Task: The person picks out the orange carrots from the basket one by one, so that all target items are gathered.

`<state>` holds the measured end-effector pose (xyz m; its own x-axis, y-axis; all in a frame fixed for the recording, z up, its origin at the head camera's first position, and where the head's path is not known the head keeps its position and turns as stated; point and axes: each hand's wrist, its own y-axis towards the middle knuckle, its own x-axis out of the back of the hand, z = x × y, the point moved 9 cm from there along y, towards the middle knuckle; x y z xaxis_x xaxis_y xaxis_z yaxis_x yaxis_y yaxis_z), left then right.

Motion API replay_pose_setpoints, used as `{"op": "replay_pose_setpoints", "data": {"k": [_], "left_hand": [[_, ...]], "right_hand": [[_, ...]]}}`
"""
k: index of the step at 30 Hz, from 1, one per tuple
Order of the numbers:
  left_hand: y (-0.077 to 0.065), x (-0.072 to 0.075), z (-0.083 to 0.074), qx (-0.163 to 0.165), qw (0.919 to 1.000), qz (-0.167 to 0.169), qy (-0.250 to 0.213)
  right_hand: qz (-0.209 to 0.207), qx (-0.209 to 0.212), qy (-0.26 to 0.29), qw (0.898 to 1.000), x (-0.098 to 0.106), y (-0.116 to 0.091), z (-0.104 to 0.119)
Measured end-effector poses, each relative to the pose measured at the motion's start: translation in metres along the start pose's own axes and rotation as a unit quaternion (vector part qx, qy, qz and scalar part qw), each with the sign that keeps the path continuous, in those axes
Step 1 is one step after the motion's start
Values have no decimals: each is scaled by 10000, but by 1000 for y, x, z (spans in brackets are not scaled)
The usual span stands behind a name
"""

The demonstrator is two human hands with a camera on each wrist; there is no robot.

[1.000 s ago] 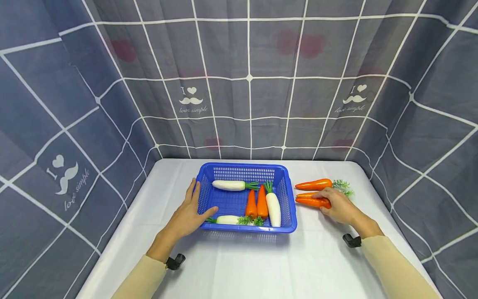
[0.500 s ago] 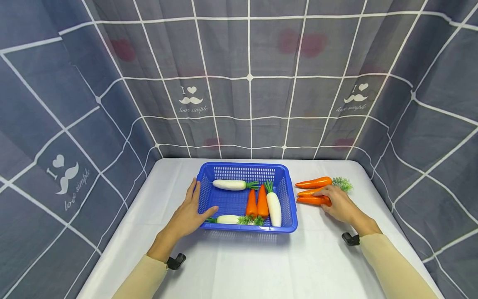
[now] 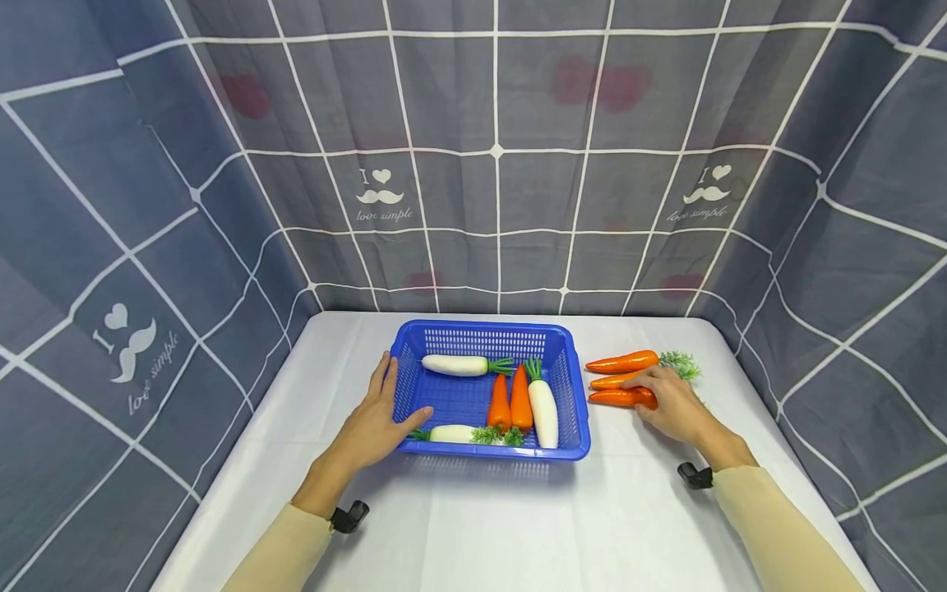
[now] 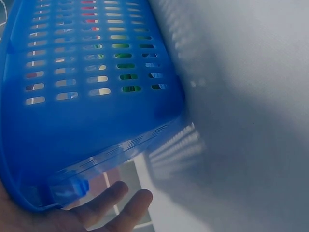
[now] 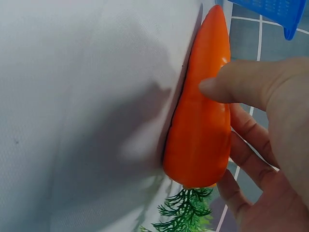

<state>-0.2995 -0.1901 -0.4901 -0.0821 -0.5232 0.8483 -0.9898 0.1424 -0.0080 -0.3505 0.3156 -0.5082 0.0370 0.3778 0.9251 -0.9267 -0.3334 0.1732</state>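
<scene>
My right hand point(image 3: 672, 404) pinches the nearest of three orange carrots on the table, with its thumb on the near side and fingers behind. In the right wrist view this carrot point(image 5: 198, 130) fills the middle, its green leaves below. The middle carrot point(image 3: 608, 382) lies partly under my fingers, and the far carrot point(image 3: 621, 363) sits behind it. My left hand point(image 3: 373, 423) rests at the left end of a blue basket point(image 3: 580, 411), fingers extended along the rim and thumb over the inside.
Inside the basket are two orange carrots point(image 3: 521, 401) side by side and three white radishes: one at the back point(image 3: 455, 366), one at the right point(image 3: 543, 415), one along the front point(image 3: 450, 434). A white cloth point(image 3: 488, 526) covers the table; grey checked curtains point(image 3: 459, 263) surround it.
The near and middle carrots have shifted very slightly right and come a little apart under my right hand. My left hand keeps its place at the basket.
</scene>
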Motion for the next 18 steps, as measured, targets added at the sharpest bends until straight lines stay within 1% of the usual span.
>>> {"op": "replay_pose_setpoints", "data": {"k": [4,11,14,18], "left_hand": [[0,1,0,-23,10000,-7,-8],[0,2,-1,-51,10000,-63,-7],[0,1,0,-52,10000,-84,7],[0,1,0,-44,10000,-80,8]], "right_hand": [[-26,-53,108,9999,3,0,2],[-150,11,174,9997,7,-1,7],[-243,105,157,9995,9,0,12],[-471,406,90,9980,15,2,24]]}}
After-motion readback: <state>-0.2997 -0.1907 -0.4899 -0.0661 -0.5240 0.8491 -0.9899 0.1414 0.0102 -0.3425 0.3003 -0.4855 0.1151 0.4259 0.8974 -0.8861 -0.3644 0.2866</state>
